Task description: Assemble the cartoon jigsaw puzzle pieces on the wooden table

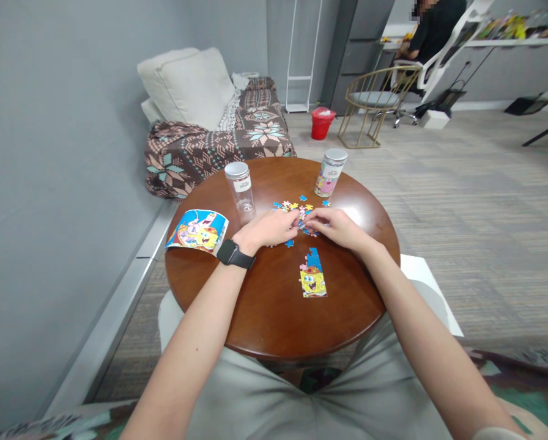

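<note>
Low in the frame, right of center, a joined puzzle section lies on the table. Beyond it, mid-frame, the left hand and right hand curl among loose puzzle pieces; whether either grip holds one, I cannot tell. Farther off stand a clear jar, center-left, and a printed jar, center-right.

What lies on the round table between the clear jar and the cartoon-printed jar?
In the head camera's view, loose jigsaw pieces lie between the bases of the clear jar and the cartoon-printed jar.
</note>
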Tool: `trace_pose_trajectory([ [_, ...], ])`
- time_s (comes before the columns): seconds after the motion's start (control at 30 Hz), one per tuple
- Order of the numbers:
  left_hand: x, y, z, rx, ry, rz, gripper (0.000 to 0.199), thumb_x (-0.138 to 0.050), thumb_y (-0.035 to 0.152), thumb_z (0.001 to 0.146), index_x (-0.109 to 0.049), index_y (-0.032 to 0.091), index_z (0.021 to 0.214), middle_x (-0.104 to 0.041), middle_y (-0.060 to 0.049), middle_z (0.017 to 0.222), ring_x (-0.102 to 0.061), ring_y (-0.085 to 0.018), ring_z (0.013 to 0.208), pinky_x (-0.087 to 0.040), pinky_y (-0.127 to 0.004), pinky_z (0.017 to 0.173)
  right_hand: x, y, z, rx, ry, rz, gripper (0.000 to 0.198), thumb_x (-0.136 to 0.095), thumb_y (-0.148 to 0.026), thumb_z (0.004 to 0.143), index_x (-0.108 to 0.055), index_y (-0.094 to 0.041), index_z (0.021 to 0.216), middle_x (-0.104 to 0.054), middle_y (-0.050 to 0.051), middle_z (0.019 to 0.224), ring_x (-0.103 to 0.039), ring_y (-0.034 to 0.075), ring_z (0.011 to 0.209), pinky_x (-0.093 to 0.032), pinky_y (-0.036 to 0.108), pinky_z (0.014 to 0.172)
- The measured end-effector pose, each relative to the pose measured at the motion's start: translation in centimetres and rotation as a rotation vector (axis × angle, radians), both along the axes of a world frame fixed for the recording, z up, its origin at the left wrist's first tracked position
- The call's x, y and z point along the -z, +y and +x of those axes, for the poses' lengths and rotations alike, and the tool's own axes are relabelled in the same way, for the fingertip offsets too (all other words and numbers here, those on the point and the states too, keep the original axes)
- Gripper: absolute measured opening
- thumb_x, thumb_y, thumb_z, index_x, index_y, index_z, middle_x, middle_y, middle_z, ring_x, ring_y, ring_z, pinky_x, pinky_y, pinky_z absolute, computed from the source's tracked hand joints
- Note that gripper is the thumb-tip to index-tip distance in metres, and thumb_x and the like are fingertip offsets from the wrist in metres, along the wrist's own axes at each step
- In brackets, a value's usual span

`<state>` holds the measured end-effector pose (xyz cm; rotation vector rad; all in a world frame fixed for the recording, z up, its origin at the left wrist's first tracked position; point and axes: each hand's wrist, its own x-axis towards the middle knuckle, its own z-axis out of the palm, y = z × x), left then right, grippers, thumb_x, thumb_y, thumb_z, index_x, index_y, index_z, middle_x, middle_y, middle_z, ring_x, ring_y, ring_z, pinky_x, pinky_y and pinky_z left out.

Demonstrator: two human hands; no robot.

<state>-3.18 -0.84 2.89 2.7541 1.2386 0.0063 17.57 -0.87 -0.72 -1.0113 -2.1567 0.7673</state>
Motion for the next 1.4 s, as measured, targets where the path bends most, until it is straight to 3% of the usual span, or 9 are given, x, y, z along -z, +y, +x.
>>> trace_pose_trajectory([
  [0.23, 0.10, 0.21, 0.03, 0.027, -0.013, -0.018, 0.042, -0.040, 0.058, 0.091, -0.055, 0.022, 0.105, -0.068, -0.006, 0.098, -0.065, -0.024, 0.090, -0.044, -0.028, 0.069, 0.04, 0.20, -0.04, 0.028, 0.008, 0.083, 0.015, -0.054, -0.028, 0.086, -0.066, -0.019, 0.085, -0.069, 0.004, 0.085, -0.063, 0.017, 0.078, -0.049, 0.028, 0.072],
  [0.33, 0.33, 0.36, 0.09, 0.029, 0.021, 0.010, 0.038, -0.027, 0.045, 0.098, -0.057, 0.021, 0.101, -0.069, -0.007, 0.097, -0.065, -0.023, 0.090, -0.044, -0.029, 0.070, 0.12, 0.17, -0.03, 0.019, 0.009, 0.140, 0.011, -0.056, -0.023, 0.082, -0.066, -0.018, 0.083, -0.066, 0.004, 0.082, -0.061, 0.016, 0.073, -0.049, 0.027, 0.067],
  [0.43, 0.48, 0.40, 0.13, 0.016, 0.032, 0.045, 0.032, -0.027, 0.032, 0.098, -0.056, 0.021, 0.102, -0.069, -0.007, 0.099, -0.065, -0.022, 0.090, -0.045, -0.029, 0.072, 0.04, 0.03, -0.07, 0.011, 0.007, 0.161, 0.009, -0.057, -0.021, 0.080, -0.066, -0.018, 0.081, -0.064, 0.003, 0.078, -0.059, 0.013, 0.066, -0.048, 0.025, 0.062],
  [0.67, 0.31, 0.33, 0.07, 0.024, 0.012, 0.028, 0.030, -0.034, 0.042, 0.096, -0.056, 0.022, 0.100, -0.069, -0.006, 0.092, -0.066, -0.022, 0.086, -0.045, -0.028, 0.069, -0.25, -0.35, -0.12, -0.001, 0.013, -0.012, 0.014, -0.057, -0.027, 0.084, -0.067, -0.017, 0.084, -0.065, 0.001, 0.066, -0.059, 0.012, 0.057, -0.047, 0.024, 0.057],
  [0.8, 0.40, 0.41, -0.02, 0.034, 0.002, 0.029, 0.034, -0.038, 0.050, 0.094, -0.056, 0.022, 0.102, -0.069, -0.006, 0.095, -0.065, -0.022, 0.087, -0.045, -0.028, 0.067, -0.22, -0.33, -0.15, 0.009, 0.046, 0.033, 0.008, -0.059, -0.022, 0.080, -0.065, -0.017, 0.080, -0.067, 0.003, 0.075, -0.061, 0.013, 0.063, -0.049, 0.026, 0.063],
  [0.9, 0.50, 0.45, -0.07, 0.042, 0.001, 0.044, 0.031, -0.035, 0.044, 0.096, -0.057, 0.022, 0.101, -0.069, -0.006, 0.094, -0.065, -0.022, 0.087, -0.045, -0.028, 0.069, -0.28, -0.34, -0.22, 0.023, 0.044, 0.066, 0.007, -0.059, -0.024, 0.080, -0.063, -0.018, 0.079, -0.065, 0.002, 0.073, -0.059, 0.013, 0.062, -0.048, 0.025, 0.062],
  [1.0, 0.53, 0.44, -0.06, 0.039, 0.012, 0.050, 0.029, -0.034, 0.038, 0.097, -0.058, 0.022, 0.100, -0.069, -0.006, 0.094, -0.065, -0.021, 0.087, -0.045, -0.028, 0.071, -0.24, -0.33, -0.25, 0.018, 0.090, -0.004, 0.011, -0.057, -0.029, 0.084, -0.061, -0.019, 0.085, -0.066, 0.001, 0.073, -0.059, 0.012, 0.058, -0.048, 0.025, 0.059],
  [1.17, 0.60, 0.45, 0.04, 0.047, 0.017, 0.055, 0.038, -0.028, 0.042, 0.099, -0.061, 0.022, 0.099, -0.070, -0.006, 0.094, -0.066, -0.022, 0.088, -0.046, -0.029, 0.071, 0.00, -0.18, -0.19, 0.017, 0.162, -0.142, 0.014, -0.060, -0.030, 0.082, -0.056, -0.020, 0.092, -0.065, -0.002, 0.069, -0.060, 0.012, 0.053, -0.047, 0.024, 0.054],
  [1.4, 0.63, 0.52, -0.07, 0.068, 0.020, 0.047, 0.034, -0.034, 0.042, 0.098, -0.063, 0.025, 0.102, -0.070, -0.005, 0.091, -0.066, -0.021, 0.085, -0.045, -0.027, 0.070, 0.20, 0.12, -0.13, 0.011, 0.163, -0.155, 0.016, -0.062, -0.031, 0.080, -0.056, -0.021, 0.090, -0.064, -0.002, 0.069, -0.059, 0.012, 0.052, -0.047, 0.025, 0.053],
])
